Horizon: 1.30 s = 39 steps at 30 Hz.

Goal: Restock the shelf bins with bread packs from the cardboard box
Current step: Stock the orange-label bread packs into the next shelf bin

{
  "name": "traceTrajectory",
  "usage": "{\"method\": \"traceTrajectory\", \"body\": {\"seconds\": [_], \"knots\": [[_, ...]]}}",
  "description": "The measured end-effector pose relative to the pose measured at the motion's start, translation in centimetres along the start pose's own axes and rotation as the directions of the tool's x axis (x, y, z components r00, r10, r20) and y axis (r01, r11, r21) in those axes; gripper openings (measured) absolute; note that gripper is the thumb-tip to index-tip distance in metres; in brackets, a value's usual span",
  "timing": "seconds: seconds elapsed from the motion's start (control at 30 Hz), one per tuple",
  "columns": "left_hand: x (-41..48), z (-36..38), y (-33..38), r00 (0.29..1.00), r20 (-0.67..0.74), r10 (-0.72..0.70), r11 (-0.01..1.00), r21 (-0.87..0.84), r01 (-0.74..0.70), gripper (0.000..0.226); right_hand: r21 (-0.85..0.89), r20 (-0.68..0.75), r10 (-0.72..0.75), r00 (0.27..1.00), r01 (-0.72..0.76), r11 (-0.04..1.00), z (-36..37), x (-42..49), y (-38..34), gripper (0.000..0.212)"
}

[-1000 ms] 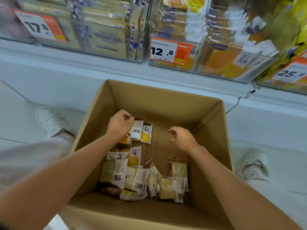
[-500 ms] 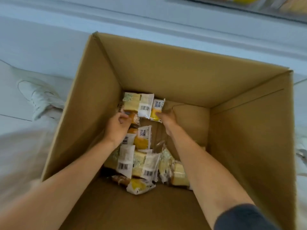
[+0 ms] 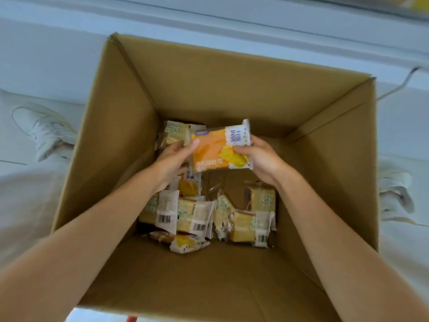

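Pale floor (image 3: 404, 135) all round, with the white base of a shelf unit (image 3: 209, 19) running across the top. Far left there's a white shoe (image 3: 44, 131), then the big open cardboard box (image 3: 111, 140) sitting between the person's feet. Both arms reach down into it. The left hand (image 3: 171, 159) has its fingers on the left edge of an orange bread pack (image 3: 218, 147), thumb over the front. The right hand (image 3: 262, 159) grips the pack's lower right corner, fingers curled round it. So the pack is held up between both hands, above the box bottom, label facing the camera. Another pack (image 3: 176, 133) sits right behind the left hand; can't tell if it's being held too. Under the arms, a loose heap of wrapped packs (image 3: 197, 214) lies on the box bottom. The other shoe (image 3: 394, 194) is off to the right.
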<state>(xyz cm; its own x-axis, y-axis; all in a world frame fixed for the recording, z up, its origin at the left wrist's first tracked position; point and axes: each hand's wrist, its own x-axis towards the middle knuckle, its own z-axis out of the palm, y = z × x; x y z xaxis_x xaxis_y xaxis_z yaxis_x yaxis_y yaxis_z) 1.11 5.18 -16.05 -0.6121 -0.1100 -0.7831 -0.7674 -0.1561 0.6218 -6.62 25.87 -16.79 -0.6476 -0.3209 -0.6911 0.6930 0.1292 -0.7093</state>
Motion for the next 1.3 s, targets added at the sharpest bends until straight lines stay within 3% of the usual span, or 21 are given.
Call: {"method": "traceTrajectory", "body": {"seconds": [0.07, 0.13, 0.2, 0.3, 0.37, 0.57, 0.7, 0.8, 0.9, 1.0, 1.13, 1.2, 1.3], "knots": [[-0.5, 0.3, 0.2, 0.994, 0.086, -0.068, 0.992, -0.096, 0.076, 0.057, -0.009, 0.132, 0.043, 0.990, -0.042, 0.999, 0.9, -0.5, 0.7, 0.037], [-0.7, -0.1, 0.0, 0.995, -0.061, -0.074, 0.991, -0.120, 0.067, 0.039, -0.040, 0.166, 0.077, 0.983, -0.071, 0.997, 1.2, -0.3, 2.2, 0.033], [-0.7, -1.3, -0.8, 0.981, -0.190, -0.049, 0.992, -0.125, 0.025, 0.032, -0.192, 0.068, 0.121, 0.990, -0.106, 0.976, 0.8, 0.3, 4.5, 0.040], [-0.7, -2.7, -2.0, 0.975, -0.221, -0.028, 0.989, -0.147, -0.004, 0.024, -0.574, 0.005, 0.232, 0.973, -0.187, 0.797, 0.5, 1.1, 8.8, 0.040], [-0.7, -3.0, -2.6, 0.974, -0.225, -0.017, 0.987, -0.157, -0.019, 0.017, -0.647, 0.024, 0.303, 0.953, -0.217, 0.731, 1.1, 1.5, 11.2, 0.036], [-0.3, -2.9, -3.5, 0.974, -0.228, 0.014, 0.992, -0.122, -0.043, 0.025, -0.556, -0.078, 0.316, 0.946, -0.304, 0.774, 1.6, 2.1, 12.4, 0.019], [-0.7, -2.4, -3.1, 0.965, -0.240, 0.107, 0.989, -0.071, -0.127, 0.023, -0.436, -0.134, 0.199, 0.971, -0.238, 0.868, 0.0, 1.4, 8.7, 0.033], [-1.6, -1.6, -2.4, 0.945, -0.223, 0.241, 0.970, 0.040, -0.238, 0.025, -0.272, -0.249, 0.069, 0.966, -0.138, 0.952, 0.1, 0.0, 3.7, 0.025], [-2.9, -0.4, -1.7, 0.932, -0.154, 0.328, 0.941, 0.141, -0.308, 0.026, -0.137, -0.271, -0.008, 0.962, -0.031, 0.990, 2.0, -1.9, -0.8, 0.021], [-4.8, 1.3, -0.4, 0.931, -0.043, 0.362, 0.924, 0.148, -0.352, 0.032, -0.086, -0.248, -0.029, 0.968, 0.008, 0.996, 4.9, -3.9, -3.9, 0.032], [-7.1, 2.5, 1.3, 0.889, 0.079, 0.450, 0.855, 0.250, -0.455, 0.067, -0.107, -0.167, -0.008, 0.986, -0.010, 0.994, 6.7, -7.0, -6.8, 0.025], [-7.9, 1.9, 2.5, 0.905, 0.029, 0.424, 0.886, 0.194, -0.422, 0.058, -0.153, -0.107, -0.025, 0.994, 0.009, 0.988, 6.3, -8.5, -7.9, 0.037], [-9.4, 0.5, 4.4, 0.959, 0.101, 0.263, 0.964, -0.068, -0.257, 0.048, -0.503, -0.095, -0.192, 0.977, 0.119, 0.856, 4.4, -10.1, -9.3, 0.061]]}}
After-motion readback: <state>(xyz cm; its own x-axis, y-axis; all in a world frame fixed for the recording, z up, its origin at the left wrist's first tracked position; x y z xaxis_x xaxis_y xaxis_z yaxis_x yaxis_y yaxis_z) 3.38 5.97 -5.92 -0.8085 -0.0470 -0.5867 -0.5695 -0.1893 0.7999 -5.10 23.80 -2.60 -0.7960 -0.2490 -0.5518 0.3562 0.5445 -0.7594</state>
